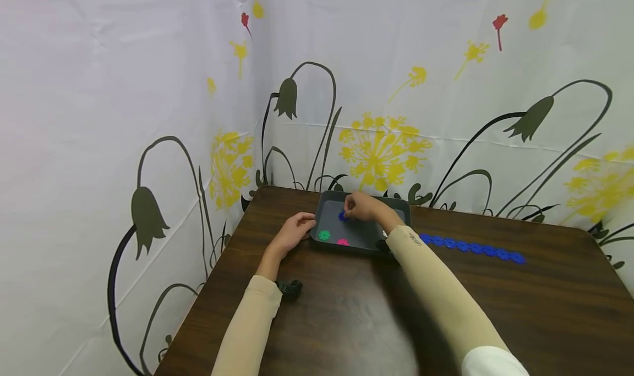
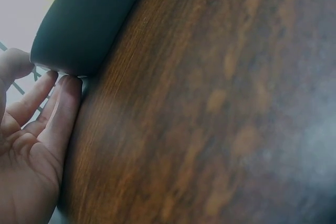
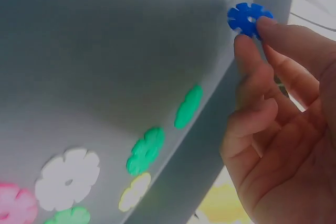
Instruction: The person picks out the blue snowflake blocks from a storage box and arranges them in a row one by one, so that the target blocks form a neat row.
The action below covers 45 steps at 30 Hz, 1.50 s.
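Over the dark grey tray (image 1: 364, 234), my right hand (image 1: 364, 206) pinches a blue flower-shaped disc (image 3: 243, 20) with small notches round its rim, between thumb and fingertips. My left hand (image 1: 293, 232) is at the tray's left side, its fairly straight fingers touching the outer wall (image 2: 86, 30) at a corner. Inside the tray lie a green notched disc (image 1: 324, 235) and a pink one (image 1: 343, 242) near the front. From the right wrist, a white disc (image 3: 68, 179), a yellow disc (image 3: 135, 191) and several green discs (image 3: 146, 150) show in the tray.
A row of several blue discs (image 1: 463, 246), end to end, runs rightward from the tray on the brown wooden table (image 1: 337, 310). Behind the table hangs a white curtain (image 1: 446, 106) printed with flowers. A dark band (image 1: 289, 289) is on the left wrist.
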Each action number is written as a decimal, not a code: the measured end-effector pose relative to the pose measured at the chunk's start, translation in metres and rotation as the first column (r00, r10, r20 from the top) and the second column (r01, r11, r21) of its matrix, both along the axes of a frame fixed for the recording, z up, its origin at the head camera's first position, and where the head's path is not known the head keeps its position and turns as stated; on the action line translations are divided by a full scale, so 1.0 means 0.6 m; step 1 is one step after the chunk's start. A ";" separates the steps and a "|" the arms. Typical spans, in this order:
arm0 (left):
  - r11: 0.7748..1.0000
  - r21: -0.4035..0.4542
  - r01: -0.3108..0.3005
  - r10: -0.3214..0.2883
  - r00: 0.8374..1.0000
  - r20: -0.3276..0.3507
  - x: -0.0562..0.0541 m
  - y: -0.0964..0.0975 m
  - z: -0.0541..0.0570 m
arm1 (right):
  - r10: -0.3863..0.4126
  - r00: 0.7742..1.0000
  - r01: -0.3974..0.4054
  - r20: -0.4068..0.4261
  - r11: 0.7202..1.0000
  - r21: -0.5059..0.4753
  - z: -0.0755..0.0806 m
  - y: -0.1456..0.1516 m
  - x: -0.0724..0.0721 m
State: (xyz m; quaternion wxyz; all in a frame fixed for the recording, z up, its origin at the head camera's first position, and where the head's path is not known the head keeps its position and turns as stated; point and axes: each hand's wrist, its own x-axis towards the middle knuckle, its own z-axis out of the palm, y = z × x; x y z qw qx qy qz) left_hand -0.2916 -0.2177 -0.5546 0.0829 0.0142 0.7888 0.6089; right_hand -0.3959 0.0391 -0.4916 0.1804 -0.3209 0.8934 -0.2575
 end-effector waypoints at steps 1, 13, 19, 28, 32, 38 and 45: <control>1.000 -0.003 0.001 -0.001 1.000 -0.002 0.000 -0.001 0.000 | 0.001 1.000 -0.001 -0.003 1.000 -0.004 0.002 0.004 0.002; 1.000 -0.019 -0.006 0.006 1.000 0.000 -0.002 -0.001 -0.002 | -0.077 0.996 0.074 -0.042 0.994 -0.076 0.022 0.063 0.050; 1.000 -0.019 -0.004 0.004 1.000 0.002 -0.001 0.004 0.001 | -0.114 0.993 0.108 -0.040 0.986 -0.124 0.027 0.106 0.070; 1.000 -0.010 0.009 -0.009 1.000 -0.007 -0.002 0.001 -0.002 | -0.202 0.978 0.186 -0.055 0.959 -0.215 0.029 0.171 0.101; 1.000 -0.008 0.018 -0.018 1.000 -0.001 -0.002 0.002 -0.003 | -0.231 0.971 0.207 -0.067 0.944 -0.255 0.027 0.204 0.112; 1.000 0.017 0.016 -0.016 1.000 0.016 0.000 0.005 0.000 | -0.306 0.950 0.271 -0.055 0.902 -0.335 0.029 0.256 0.129; 1.000 0.018 0.016 -0.017 1.000 0.012 -0.003 0.005 -0.002 | -0.349 0.936 0.310 -0.040 0.874 -0.374 0.031 0.308 0.143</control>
